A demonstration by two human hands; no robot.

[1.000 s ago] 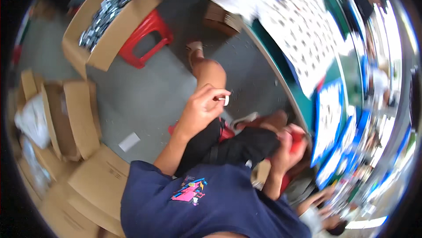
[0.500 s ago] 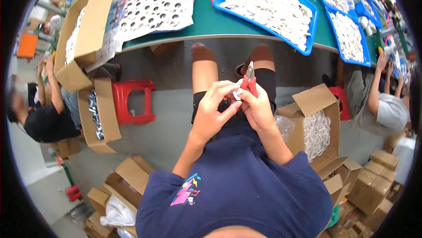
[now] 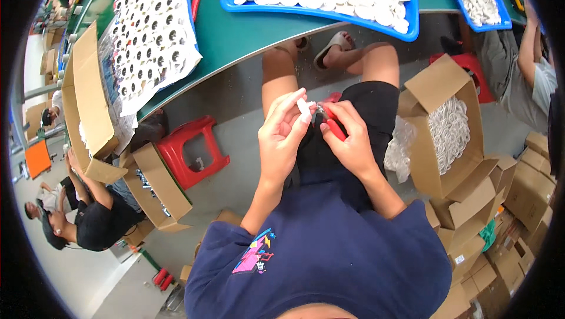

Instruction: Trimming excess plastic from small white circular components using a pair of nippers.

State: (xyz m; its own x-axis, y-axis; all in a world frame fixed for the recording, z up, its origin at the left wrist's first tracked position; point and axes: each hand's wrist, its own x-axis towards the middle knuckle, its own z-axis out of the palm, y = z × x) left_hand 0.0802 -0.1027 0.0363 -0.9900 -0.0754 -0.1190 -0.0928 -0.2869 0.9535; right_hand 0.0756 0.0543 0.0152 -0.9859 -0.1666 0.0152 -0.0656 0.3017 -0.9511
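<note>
Over the lap: left hand [image 3: 281,136] pinched a small white part [image 3: 303,107] at its fingertips, just above the thighs.
Right hand: right hand [image 3: 352,142] was closed round red cutters [image 3: 333,123], their tip at the part.
Handling: the part looked light, stiff and thin plastic — likely easy to drop; best held by its rim.
Edges: green table [image 3: 247,30] edge lay close ahead, its blue tray [image 3: 329,12] overhanging.
Room: an open box [image 3: 438,125] crowded the right; red stool [image 3: 191,149] stood left — free space mostly over the knees.
</note>
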